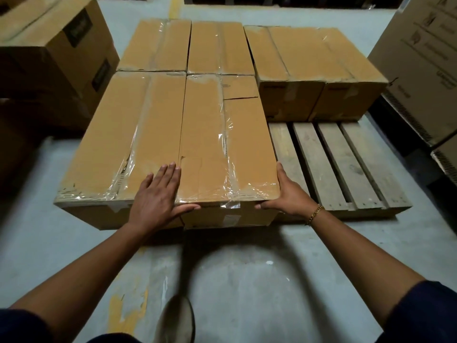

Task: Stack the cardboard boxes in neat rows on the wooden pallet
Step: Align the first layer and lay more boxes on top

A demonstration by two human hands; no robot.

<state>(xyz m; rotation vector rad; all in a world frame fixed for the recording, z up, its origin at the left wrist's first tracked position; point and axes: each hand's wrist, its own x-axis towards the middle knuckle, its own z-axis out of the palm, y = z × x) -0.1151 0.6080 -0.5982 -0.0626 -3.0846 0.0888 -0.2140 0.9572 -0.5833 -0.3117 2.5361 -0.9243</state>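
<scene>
Long tan taped cardboard box [222,144] sits centre frame on the slatted wooden pallet [319,164], tight against a matching box [118,144] at frame left. Left hand [158,191] flat, fingers together, over the seam; right hand [289,194] cups the near right corner, thumb up the side. Risk: an uneven push could skew the row, the near end may overhang, and wrinkled tape could slip under the palm.
</scene>
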